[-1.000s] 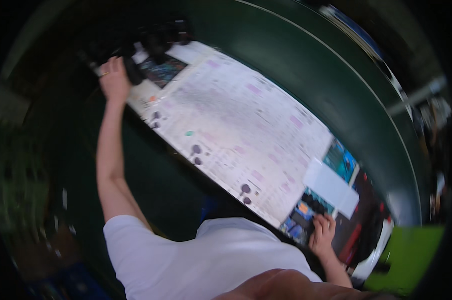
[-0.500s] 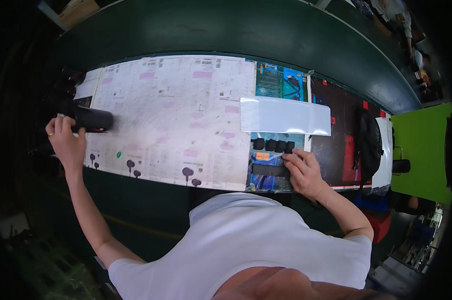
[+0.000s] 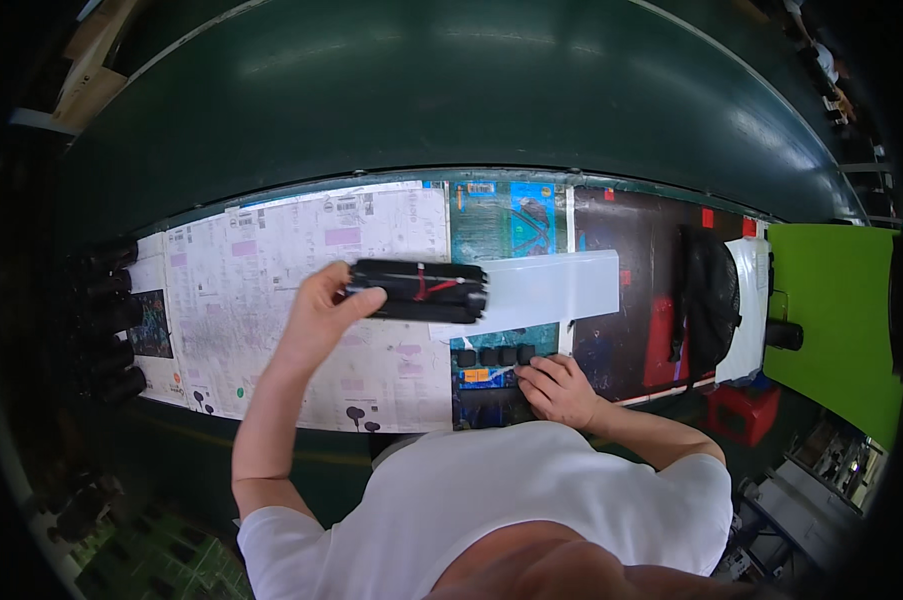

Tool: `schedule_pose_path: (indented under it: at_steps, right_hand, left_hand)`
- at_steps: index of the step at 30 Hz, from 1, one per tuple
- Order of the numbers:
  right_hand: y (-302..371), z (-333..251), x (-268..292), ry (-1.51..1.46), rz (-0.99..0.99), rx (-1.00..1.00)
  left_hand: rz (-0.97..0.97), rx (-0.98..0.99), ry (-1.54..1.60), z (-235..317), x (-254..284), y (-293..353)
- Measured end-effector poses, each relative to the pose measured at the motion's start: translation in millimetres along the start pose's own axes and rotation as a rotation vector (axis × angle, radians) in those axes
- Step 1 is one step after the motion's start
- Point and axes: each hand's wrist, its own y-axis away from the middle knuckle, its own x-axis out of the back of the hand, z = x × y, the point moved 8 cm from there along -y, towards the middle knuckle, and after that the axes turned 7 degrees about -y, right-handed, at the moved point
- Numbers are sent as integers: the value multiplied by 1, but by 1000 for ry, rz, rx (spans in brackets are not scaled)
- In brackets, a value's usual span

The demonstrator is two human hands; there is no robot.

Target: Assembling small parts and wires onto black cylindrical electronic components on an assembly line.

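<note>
My left hand (image 3: pixel 329 305) grips a black cylindrical housing (image 3: pixel 396 290) by its left end. The cylinder is held sideways above the worktop, with red wire showing along its middle. Its right end overlaps the left part of a white rectangular sheet (image 3: pixel 556 285) in view. At the front of the worktop, small black blocks (image 3: pixel 488 356) lie in a row, several of them. With bent fingers, my right hand (image 3: pixel 561 390) is at the right-hand block (image 3: pixel 526 354) of that row, fingertips on its lower corner. Below the row lies a dark flat strip (image 3: pixel 493 405), partly beside my right hand.
Several more black cylinders (image 3: pixel 106 315) stand along the worktop's left end. A black bag or cloth (image 3: pixel 711 300) lies toward the right, next to a green panel (image 3: pixel 836 320). A red stool (image 3: pixel 743 415) is below the right edge. A dark green surface (image 3: pixel 451 90) runs behind the worktop.
My left hand has carried the black cylinder from the left end to mid-worktop, turning its red wire into view. My right hand stays at the block row. The view has shifted.
</note>
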Motion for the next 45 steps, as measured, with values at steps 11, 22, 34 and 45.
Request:
schedule_pose_path:
  at_steps: [11, 22, 34, 45]
  right_hand:
    - [9, 17, 18, -105, 358, -95]
    - [0, 0, 24, -272, 413, -156]
    - [-7, 47, 47, -665, 401, -295]
    - [-155, 90, 7, -208, 257, -349]
  left_hand:
    - [-196, 57, 423, -73, -128, 72]
    - [241, -228, -181, -96, -150, 94]
    - [429, -537, -594, -57, -96, 63]
    - [383, -386, -970, -30, -91, -25]
